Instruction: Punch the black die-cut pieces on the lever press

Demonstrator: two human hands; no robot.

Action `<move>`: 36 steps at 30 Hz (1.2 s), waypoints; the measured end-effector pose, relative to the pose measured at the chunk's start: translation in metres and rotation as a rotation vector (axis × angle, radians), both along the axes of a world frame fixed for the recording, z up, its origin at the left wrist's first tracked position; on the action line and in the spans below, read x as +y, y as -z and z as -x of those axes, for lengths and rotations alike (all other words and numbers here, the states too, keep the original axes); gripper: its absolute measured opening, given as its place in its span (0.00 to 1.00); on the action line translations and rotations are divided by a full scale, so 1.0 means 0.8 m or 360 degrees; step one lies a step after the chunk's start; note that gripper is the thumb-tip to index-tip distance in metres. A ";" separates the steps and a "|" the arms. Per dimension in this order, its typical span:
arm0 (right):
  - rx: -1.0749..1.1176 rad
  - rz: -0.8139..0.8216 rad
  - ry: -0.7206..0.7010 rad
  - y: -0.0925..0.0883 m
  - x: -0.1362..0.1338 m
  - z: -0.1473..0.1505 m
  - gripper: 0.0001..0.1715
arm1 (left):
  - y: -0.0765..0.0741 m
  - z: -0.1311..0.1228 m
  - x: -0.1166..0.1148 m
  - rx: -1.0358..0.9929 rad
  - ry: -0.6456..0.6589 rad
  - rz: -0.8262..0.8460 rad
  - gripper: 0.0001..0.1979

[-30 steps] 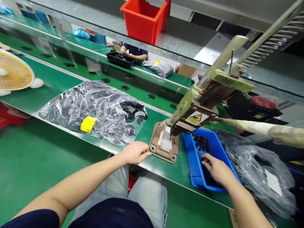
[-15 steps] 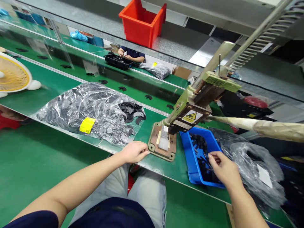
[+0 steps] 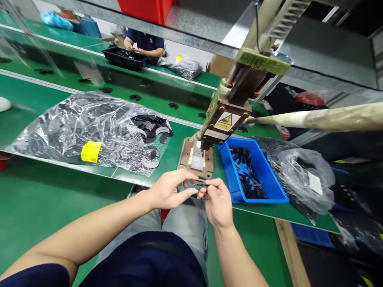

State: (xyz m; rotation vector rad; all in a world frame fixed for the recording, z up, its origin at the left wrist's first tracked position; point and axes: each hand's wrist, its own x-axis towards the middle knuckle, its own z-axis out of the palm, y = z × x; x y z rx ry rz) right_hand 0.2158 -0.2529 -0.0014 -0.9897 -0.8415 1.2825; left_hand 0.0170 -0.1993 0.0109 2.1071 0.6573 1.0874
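My right hand (image 3: 218,201) pinches a small, thin black part (image 3: 200,185) between thumb and fingers, just in front of the press base. My left hand (image 3: 172,190) is at the part's left end, its thumb and fingers apart on either side; whether they touch it I cannot tell. Behind both hands stands a green hand press (image 3: 220,115) with a light metal fixture (image 3: 197,159) on its base plate. To the right is a blue bin (image 3: 271,177) with many small black pieces (image 3: 249,179) inside.
A clear plastic bag (image 3: 74,115) of black and grey curved pieces lies to the left. Curved black pieces (image 3: 135,97) sit along the green strip behind. The press lever (image 3: 314,119) reaches out right, above another plastic bag (image 3: 299,167). Another person's hands (image 3: 134,50) work beside a black tray (image 3: 119,61).
My right hand has left the blue bin and come left to the front of the press with a small black part. My left hand has come off the press base edge toward it. The view has shifted.
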 end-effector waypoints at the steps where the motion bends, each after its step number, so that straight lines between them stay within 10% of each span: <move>1: 0.0025 0.0007 -0.0016 0.004 0.000 0.005 0.18 | 0.001 0.001 -0.001 -0.0008 -0.0004 -0.0005 0.14; 24: -0.0082 0.0038 -0.0065 0.028 -0.001 0.012 0.16 | 0.004 0.007 -0.004 -0.0008 -0.0018 0.0047 0.09; 32: -0.0460 -0.0035 -0.0277 0.008 0.005 -0.002 0.13 | 0.006 0.001 0.008 -0.0197 0.0417 0.1181 0.13; 36: -0.0837 -0.0208 -0.0261 -0.016 0.019 -0.023 0.19 | 0.024 -0.002 0.039 -0.0261 0.0342 0.1147 0.19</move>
